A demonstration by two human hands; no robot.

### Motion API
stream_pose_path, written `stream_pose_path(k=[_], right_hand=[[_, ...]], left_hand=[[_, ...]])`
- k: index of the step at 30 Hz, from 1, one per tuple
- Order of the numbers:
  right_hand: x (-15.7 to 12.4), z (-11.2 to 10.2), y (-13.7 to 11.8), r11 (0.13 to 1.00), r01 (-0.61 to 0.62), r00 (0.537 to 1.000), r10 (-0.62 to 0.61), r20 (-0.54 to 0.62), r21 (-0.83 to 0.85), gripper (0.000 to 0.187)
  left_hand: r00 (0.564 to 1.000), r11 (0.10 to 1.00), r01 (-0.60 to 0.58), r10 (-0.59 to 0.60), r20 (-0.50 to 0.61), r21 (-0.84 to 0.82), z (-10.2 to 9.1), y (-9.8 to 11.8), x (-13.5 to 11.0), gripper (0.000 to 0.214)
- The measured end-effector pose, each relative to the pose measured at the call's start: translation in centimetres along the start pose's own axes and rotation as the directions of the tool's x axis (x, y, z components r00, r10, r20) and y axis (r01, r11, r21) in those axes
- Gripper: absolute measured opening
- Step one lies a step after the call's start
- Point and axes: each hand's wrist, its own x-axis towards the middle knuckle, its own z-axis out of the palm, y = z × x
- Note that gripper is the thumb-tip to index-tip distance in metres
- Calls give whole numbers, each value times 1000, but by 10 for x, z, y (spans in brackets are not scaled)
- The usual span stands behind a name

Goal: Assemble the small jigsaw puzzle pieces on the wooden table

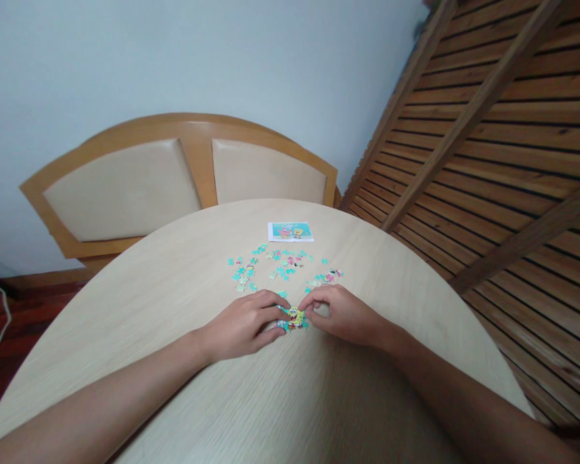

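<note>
A small joined cluster of jigsaw pieces [294,318], yellow and turquoise, lies on the round pale wooden table [174,309]. My left hand [244,325] rests on the table with fingers curled, pinching the cluster's left side. My right hand [341,312] has its fingers bent and pressed against the cluster's right side. Just beyond my hands, several loose turquoise puzzle pieces [283,267] are scattered. A small printed reference picture [290,231] lies flat farther back.
A wooden chair with two beige padded back panels [174,180] stands behind the table against a light blue wall. A slatted wooden partition [502,148] runs along the right. A white cable [0,309] hangs at the left above a dark red floor.
</note>
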Motion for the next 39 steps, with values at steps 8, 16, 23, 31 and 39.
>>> stream_pose_path(k=[8,16,23,31,39], right_hand=[[-1,-1,0,990,47,999,-46,17,-130,13],[-2,-3,0,978,95,995,-86,57,-188,9],[-3,-3,1,961,193,979,-176,101,-196,5],[3,-28,38,982,-139,930,84,-359,-129,16],[3,-33,67,940,-288,878,183,-443,-181,15]], left_hand=[[1000,1000,-5,5,3,-7,-1,1,1,23],[1000,1000,-1,1,12,-4,-1,1,0,23],[1000,1000,0,0,14,5,-2,1,1,24],[1000,1000,-12,12,-5,-5,-1,0,-1,26],[1000,1000,-1,1,17,-4,-2,1,-1,26]])
